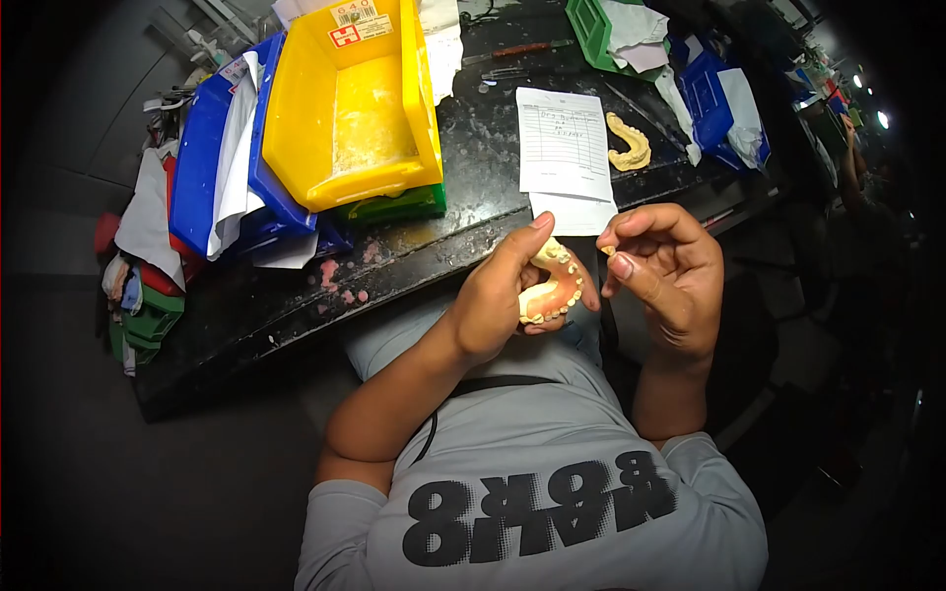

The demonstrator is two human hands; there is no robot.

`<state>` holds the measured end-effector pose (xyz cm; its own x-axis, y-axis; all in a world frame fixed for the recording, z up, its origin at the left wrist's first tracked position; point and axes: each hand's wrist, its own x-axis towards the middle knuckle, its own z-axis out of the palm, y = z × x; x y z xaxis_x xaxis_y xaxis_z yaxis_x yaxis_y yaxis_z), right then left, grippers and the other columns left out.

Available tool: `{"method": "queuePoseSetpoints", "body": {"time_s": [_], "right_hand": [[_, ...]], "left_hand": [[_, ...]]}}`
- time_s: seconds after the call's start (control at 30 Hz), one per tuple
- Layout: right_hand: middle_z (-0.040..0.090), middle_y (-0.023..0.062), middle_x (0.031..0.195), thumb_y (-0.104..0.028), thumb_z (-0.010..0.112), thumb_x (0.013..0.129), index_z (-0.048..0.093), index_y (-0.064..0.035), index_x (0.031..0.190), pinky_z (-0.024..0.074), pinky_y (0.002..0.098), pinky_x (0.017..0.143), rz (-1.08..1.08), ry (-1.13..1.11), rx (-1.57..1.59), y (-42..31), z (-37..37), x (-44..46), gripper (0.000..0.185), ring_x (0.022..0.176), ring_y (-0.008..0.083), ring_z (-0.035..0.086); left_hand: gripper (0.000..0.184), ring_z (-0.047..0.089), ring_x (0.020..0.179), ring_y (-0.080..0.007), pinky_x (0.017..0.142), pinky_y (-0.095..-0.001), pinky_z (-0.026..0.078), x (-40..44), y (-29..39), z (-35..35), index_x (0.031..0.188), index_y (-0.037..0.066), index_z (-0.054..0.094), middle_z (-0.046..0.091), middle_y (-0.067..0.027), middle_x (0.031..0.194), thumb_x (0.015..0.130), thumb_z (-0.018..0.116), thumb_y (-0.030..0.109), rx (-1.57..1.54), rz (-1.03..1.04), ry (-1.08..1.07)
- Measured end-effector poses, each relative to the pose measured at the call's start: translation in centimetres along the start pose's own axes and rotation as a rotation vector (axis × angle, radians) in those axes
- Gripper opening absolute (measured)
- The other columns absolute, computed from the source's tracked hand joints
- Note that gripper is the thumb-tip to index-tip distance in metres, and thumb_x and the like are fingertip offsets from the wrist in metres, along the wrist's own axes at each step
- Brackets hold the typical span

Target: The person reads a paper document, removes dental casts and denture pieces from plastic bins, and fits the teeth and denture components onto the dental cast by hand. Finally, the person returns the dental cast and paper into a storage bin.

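Note:
A dental cast [558,288] with cream teeth and a pink, gum-like base is gripped in my left hand [490,295], above my lap at the table's front edge. My thumb lies along its near side, and some fingers are hidden behind it. Just to the right, my right hand [673,279] pinches a small yellowish piece [609,250] between thumb and fingertip; it looks like a single tooth, though its size makes that uncertain. The two hands are apart. Beyond them on the table lies a second, horseshoe-shaped cream cast [629,144].
A written paper form [564,148] lies beside the second cast. At left stand a yellow bin [296,148] and a blue bin [193,187] with papers. Green [588,30] and blue [705,98] bins sit at the far right. A red-handled tool [522,49] lies at the back of the black table [473,222].

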<state>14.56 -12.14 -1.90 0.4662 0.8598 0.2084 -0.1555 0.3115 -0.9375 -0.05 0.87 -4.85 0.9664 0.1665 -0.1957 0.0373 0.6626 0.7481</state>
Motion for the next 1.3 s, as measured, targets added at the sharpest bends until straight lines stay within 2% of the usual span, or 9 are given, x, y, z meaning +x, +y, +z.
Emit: {"method": "queuePoseSetpoints", "body": {"time_s": [0.07,0.1,0.17,0.37,0.43,0.6,0.9,1.13,1.3], "right_hand": [[0.07,0.0177,0.101,0.011,0.067,0.087,0.061,0.0062,0.11,0.0566,0.0235,0.064,-0.021,0.031,-0.07,0.1,0.6,-0.3,0.024,0.082,0.014,0.069],[0.07,0.0172,0.101,0.012,0.067,0.087,0.062,0.0063,0.109,0.0562,0.023,0.065,-0.015,0.028,-0.059,0.0,1.0,-0.4,0.024,0.081,0.0139,0.069],[0.07,0.0166,0.101,0.013,0.068,0.086,0.062,0.0064,0.109,0.0558,0.0225,0.066,-0.013,0.025,-0.049,-0.1,1.4,-0.5,0.024,0.08,0.0139,0.069],[0.073,0.0122,0.098,0.009,0.071,0.086,0.066,0.0039,0.107,0.054,0.0216,0.066,-0.018,0.063,-0.282,-0.4,1.9,-0.9,0.022,0.079,0.0122,0.07],[0.074,0.0104,0.097,0.008,0.072,0.085,0.067,0.0029,0.107,0.0546,0.0221,0.069,-0.092,0.038,-0.439,-0.2,1.7,-0.9,0.023,0.082,0.0117,0.071],[0.075,0.0105,0.096,0.008,0.073,0.083,0.068,0.0028,0.107,0.0563,0.0239,0.075,-0.16,0.015,-0.497,-0.8,1.9,-0.8,0.025,0.087,0.0133,0.072],[0.075,0.0112,0.094,0.01,0.072,0.079,0.068,0.003,0.109,0.0581,0.0248,0.075,-0.209,-0.007,-0.539,-0.9,1.8,-0.9,0.031,0.085,0.0148,0.074],[0.075,0.0118,0.095,0.01,0.071,0.079,0.068,0.0038,0.111,0.0582,0.0248,0.075,-0.2,-0.017,-0.544,-0.8,1.5,-0.8,0.033,0.085,0.0145,0.074],[0.074,0.0116,0.098,0.011,0.072,0.08,0.066,0.0043,0.111,0.0554,0.0224,0.076,-0.105,-0.013,-0.404,-0.8,1.1,-0.8,0.033,0.084,0.0115,0.071]], "left_hand": [[0.073,0.044,0.051,-0.0096,0.048,-0.0242,0.036,0.0,-0.2,0.1,0.088,-0.005,0.068,0.056,-0.0034,0.063,0.106,0.026,0.052,0.002,0.03,-0.013],[0.073,0.044,0.051,-0.0096,0.048,-0.0242,0.036,0.0,-0.4,0.1,0.088,-0.005,0.068,0.056,-0.0034,0.063,0.106,0.026,0.052,0.003,0.031,-0.015],[0.07,0.045,0.049,-0.0094,0.044,-0.0228,0.037,0.1,-0.7,0.2,0.098,-0.003,0.067,0.068,-0.0132,0.077,0.107,0.024,0.052,0.004,0.057,0.047],[0.06,0.044,0.05,-0.009,0.044,-0.0236,0.035,-0.1,-0.4,0.7,0.103,0.001,0.064,0.059,-0.0046,0.069,0.107,0.029,0.05,0.0,0.07,0.087],[0.06,0.043,0.052,-0.0085,0.046,-0.024,0.034,0.0,-0.9,0.3,0.102,0.001,0.064,0.055,-0.002,0.067,0.107,0.029,0.05,0.033,0.092,0.075],[0.063,0.041,0.059,-0.0072,0.055,-0.0254,0.034,-0.5,-1.2,-0.4,0.099,0.0,0.065,0.047,0.0032,0.065,0.108,0.027,0.049,0.259,0.237,-0.037],[0.064,0.048,0.063,-0.0094,0.058,-0.0252,0.039,-0.2,-2.1,-1.0,0.11,-0.001,0.067,0.057,-0.0023,0.073,0.108,0.028,0.048,0.242,0.239,0.003],[0.066,0.049,0.064,-0.0092,0.059,-0.0252,0.039,-0.2,-2.1,-1.2,0.11,-0.001,0.068,0.058,-0.0018,0.075,0.108,0.027,0.05,0.234,0.214,-0.026],[0.069,0.049,0.063,-0.0086,0.059,-0.025,0.039,-0.3,-1.9,-0.6,0.101,0.0,0.068,0.057,-0.0002,0.072,0.108,0.025,0.053,0.253,0.217,0.024]]}}
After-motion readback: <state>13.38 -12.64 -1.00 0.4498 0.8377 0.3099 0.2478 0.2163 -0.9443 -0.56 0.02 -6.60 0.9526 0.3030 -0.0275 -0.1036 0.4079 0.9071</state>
